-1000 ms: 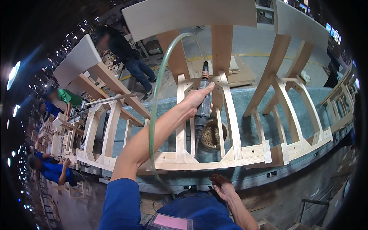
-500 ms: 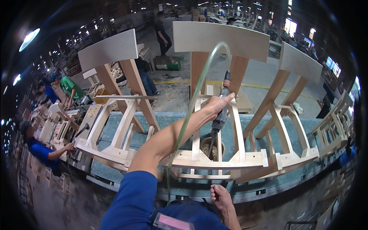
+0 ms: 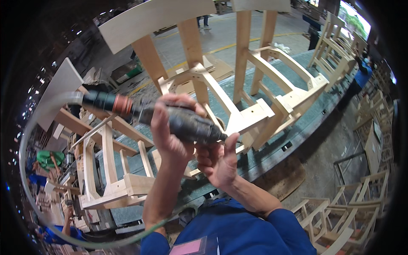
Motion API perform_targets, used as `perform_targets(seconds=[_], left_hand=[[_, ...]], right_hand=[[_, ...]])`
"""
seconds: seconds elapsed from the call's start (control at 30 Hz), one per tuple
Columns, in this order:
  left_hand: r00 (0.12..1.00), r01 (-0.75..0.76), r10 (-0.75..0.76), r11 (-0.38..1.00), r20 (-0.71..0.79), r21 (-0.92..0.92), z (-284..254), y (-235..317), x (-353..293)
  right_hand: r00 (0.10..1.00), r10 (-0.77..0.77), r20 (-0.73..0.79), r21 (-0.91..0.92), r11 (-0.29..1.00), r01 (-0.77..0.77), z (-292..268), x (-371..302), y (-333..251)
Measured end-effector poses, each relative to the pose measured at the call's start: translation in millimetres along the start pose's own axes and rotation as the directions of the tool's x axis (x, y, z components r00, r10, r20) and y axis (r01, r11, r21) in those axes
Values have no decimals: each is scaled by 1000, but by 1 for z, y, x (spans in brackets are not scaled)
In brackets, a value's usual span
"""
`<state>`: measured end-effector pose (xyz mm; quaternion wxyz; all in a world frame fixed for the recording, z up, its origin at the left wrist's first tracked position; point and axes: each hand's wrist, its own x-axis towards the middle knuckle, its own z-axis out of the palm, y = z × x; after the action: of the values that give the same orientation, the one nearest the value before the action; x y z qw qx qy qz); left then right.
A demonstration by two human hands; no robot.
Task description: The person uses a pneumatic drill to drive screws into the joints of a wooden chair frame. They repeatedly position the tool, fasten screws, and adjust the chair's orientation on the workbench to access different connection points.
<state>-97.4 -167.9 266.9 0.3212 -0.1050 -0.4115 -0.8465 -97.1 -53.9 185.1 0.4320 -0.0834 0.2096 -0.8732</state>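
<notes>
Head view, looking down: saw a dark power tool (image 3: 195, 126) held slantwise in midair, before a pale wooden chair frame (image 3: 253, 120) on the green table (image 3: 304, 127), with its tip toward the right and its hose end toward the left. Found the left grip (image 3: 168, 131) closed firmly around the barrel. Saw the right grip (image 3: 219, 163) just beside the tip, half curled, with the thumb raised; could not tell of anything pinched there, nor of contact with the tip. Judged the tool fairly heavy for its size, hard and stiff throughout, sturdy rather than fragile, perhaps slightly slick along the worn casing. Would have taken hold around the thick barrel, close to the likely balance, clear of the narrow tip and the reddish collar (image 3: 123, 104). Expected some springy drag from the flexible hose (image 3: 70, 98), looping out to the left. As for containers, made out only what looked like a rounded rim (image 3: 219, 122) beyond the tool, mostly hidden; could not see inside. Noticed also a green-sided box (image 3: 131, 73) at far left, with contents unclear, and a clear badge sleeve (image 3: 209, 245) holding a pink card (image 3: 187, 247).
</notes>
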Motion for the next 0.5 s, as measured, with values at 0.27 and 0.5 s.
perform_targets(seconds=[0.27,0.5], left_hand=[[923,161,-299,870,240,465,-55,29,-81],[583,750,-750,645,311,149,-128,115,-165]], right_hand=[[916,-192,-352,59,972,226,-21,0,16],[799,-454,-395,-45,878,477,-114,-35,-41]])
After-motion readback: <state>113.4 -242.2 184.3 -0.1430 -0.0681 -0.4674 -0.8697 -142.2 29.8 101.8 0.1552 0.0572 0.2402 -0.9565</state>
